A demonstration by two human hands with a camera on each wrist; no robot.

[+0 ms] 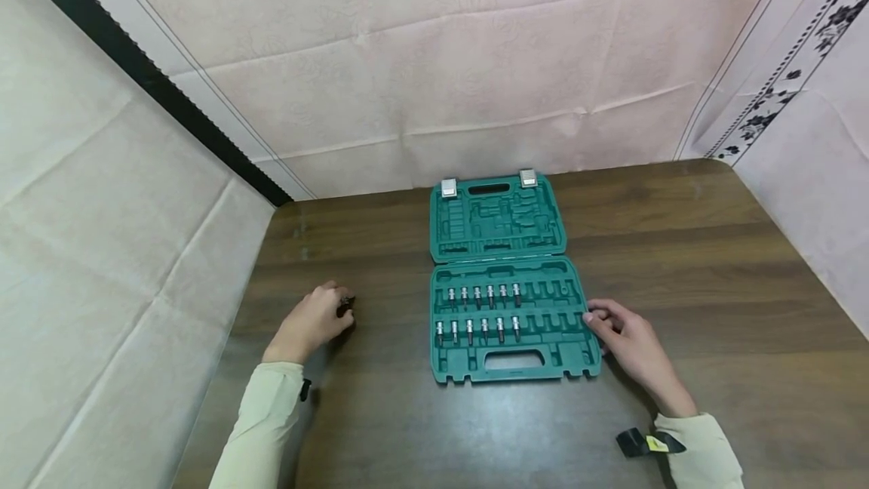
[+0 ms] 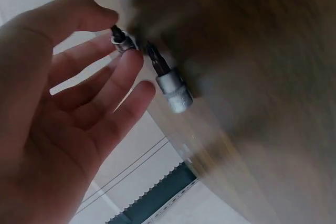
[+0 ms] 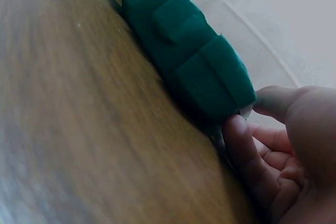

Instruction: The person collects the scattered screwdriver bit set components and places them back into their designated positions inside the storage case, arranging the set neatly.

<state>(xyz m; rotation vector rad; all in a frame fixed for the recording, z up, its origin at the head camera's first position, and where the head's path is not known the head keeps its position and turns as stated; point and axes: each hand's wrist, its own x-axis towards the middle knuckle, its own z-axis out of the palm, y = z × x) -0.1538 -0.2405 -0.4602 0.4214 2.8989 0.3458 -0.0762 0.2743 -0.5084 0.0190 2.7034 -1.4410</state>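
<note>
A green plastic case [image 1: 441, 368] lies unfolded on the table, with two rows of silver-and-black bit sockets [image 1: 485, 330] in its near half. Left of the case, my left hand [image 1: 315, 319] is low over the wood. The left wrist view shows its thumb and a finger pinching a small bit socket [image 2: 122, 40]. A second bit socket [image 2: 173, 87] is close to the fingertips, seemingly on the table. My right hand [image 1: 627, 342] grips the case's right edge [image 3: 226, 77], thumb on the rim and fingers at the side and underneath.
The wooden table [image 1: 713, 285] backs onto a pale cloth wall [image 1: 475, 81], with more cloth at both sides. The case lid [image 1: 489, 236] lies flat toward the back, with two light latches. A black strap [image 1: 638, 444] is at the right wrist.
</note>
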